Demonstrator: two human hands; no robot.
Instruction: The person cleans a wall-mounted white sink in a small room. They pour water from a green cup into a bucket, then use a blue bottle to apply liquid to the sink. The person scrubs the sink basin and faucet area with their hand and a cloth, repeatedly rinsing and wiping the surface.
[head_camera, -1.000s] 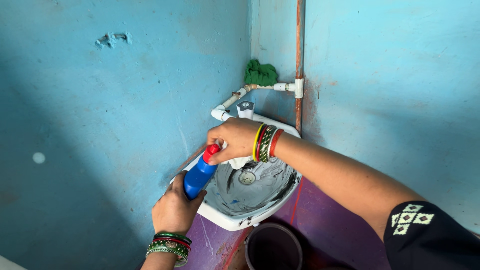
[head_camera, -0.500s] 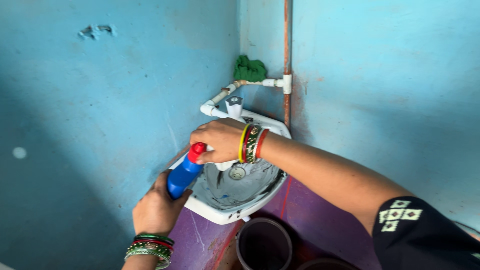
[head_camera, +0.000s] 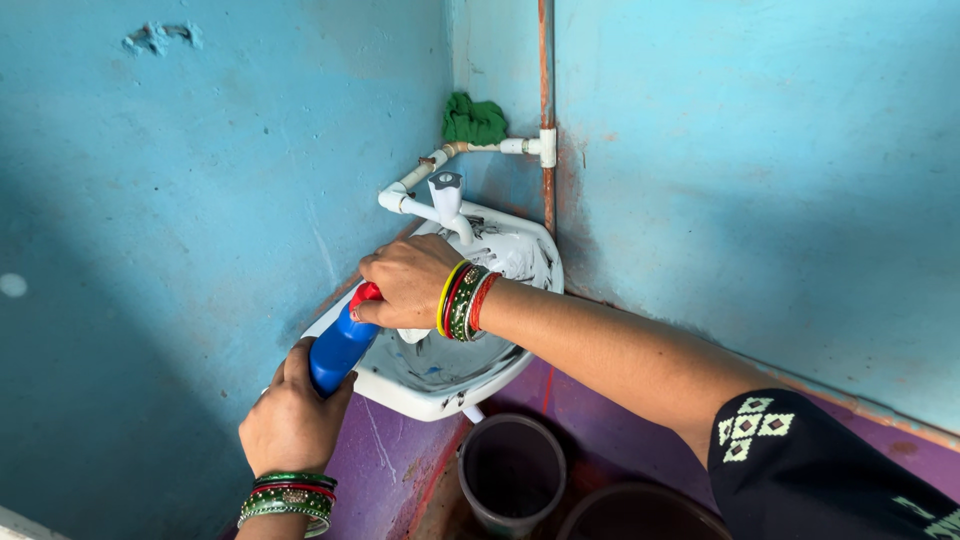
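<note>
Both hands stay on the bottle; only the view has shifted.
Left hand grips the blue bottle; right hand stays closed on its red cap, at the sink's left rim.

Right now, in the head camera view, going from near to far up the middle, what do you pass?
Dark bucket → white corner sink → right hand on the blue bottle's red cap → white tap → green cloth on the pipe.

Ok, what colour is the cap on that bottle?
Red, on a blue bottle; the cap shows best in the head view.
</note>
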